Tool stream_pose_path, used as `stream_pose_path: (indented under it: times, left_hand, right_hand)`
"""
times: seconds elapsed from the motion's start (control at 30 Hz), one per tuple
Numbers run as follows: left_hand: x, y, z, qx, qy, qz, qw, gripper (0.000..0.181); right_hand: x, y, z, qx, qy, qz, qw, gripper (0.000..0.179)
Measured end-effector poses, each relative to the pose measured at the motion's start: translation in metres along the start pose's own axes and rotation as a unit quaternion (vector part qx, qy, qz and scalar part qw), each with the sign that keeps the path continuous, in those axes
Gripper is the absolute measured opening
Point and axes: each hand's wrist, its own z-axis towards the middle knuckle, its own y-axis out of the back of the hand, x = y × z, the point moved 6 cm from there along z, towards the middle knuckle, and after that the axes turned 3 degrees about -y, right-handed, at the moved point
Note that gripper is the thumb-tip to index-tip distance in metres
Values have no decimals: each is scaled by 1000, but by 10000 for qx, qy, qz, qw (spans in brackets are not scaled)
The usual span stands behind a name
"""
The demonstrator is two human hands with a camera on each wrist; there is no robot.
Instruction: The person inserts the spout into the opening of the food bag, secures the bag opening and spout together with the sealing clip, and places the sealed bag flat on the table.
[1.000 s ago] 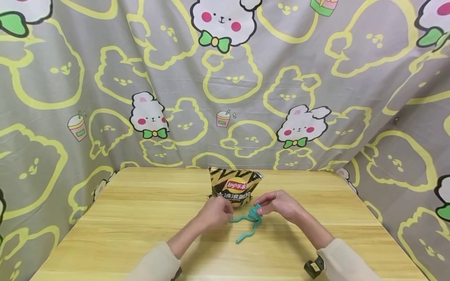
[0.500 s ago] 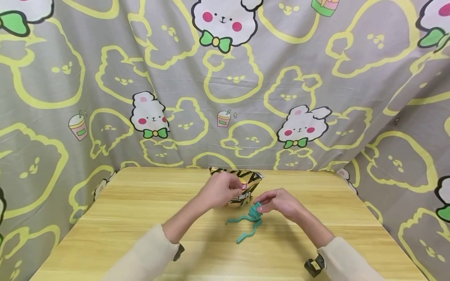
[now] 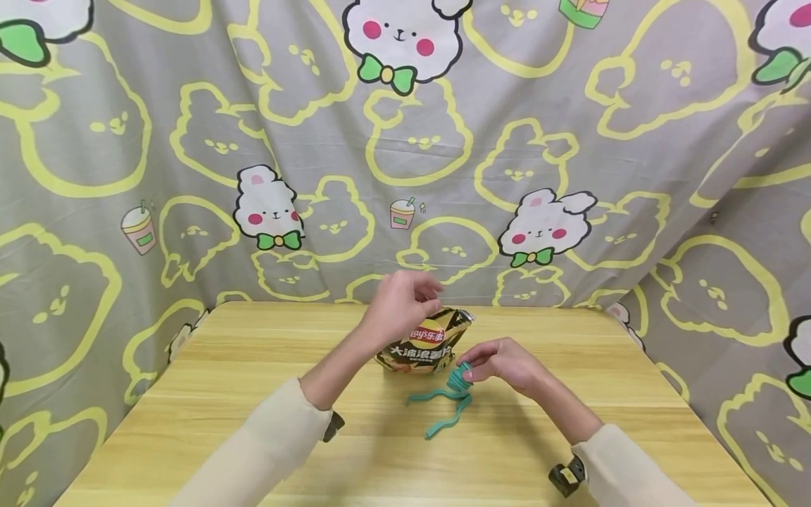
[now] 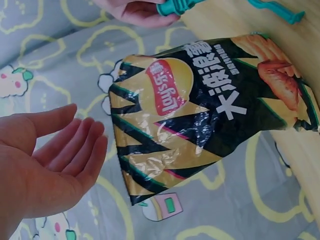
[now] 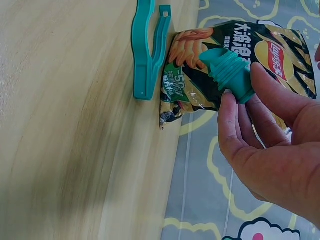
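My right hand [image 3: 507, 365] pinches a teal ribbed pouring spout [image 5: 230, 72] between thumb and fingers, above the table. Below it, a teal bag clip [image 5: 142, 65] lies on the wood, its two arms spread in a V. My left hand [image 4: 55, 160] is raised at the top edge of a Lay's chip bag [image 4: 175, 110], fingers loosely bent and holding nothing. A gap shows between those fingers and the bag in the left wrist view. Black and gold, the bag stands upright behind the clip. In the head view, my left hand covers its upper left corner.
The wooden table [image 3: 253, 366] runs back to a grey curtain [image 3: 342, 148] printed with yellow outlines and white cartoon animals. Curtain also hangs along both sides. A dark wrist camera [image 3: 566, 479] shows under the right sleeve.
My left hand has left the end of the clip's arm and risen up and away to the bag's top edge. The right hand stays in place with the spout; the clip has not moved.
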Motion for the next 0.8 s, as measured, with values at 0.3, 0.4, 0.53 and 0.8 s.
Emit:
stream_pose_path:
  times: [0.3, 0.4, 0.53, 0.8]
  left_hand:
    - [16, -7, 5, -204, 200, 99, 9995, 25]
    - [21, -10, 6, -225, 246, 129, 9994, 24]
    - [26, -14, 6, -200, 265, 187, 9993, 19]
    - [27, -17, 7, -214, 174, 277, 9992, 12]
  right_hand:
    - [1, 1, 1, 23, 12, -3, 10000, 32]
    - [1, 3, 1, 7, 16, -32, 10000, 33]
    - [1, 6, 0, -48, -8, -58, 10000, 33]
    - [14, 14, 1, -162, 31, -154, 9997, 30]
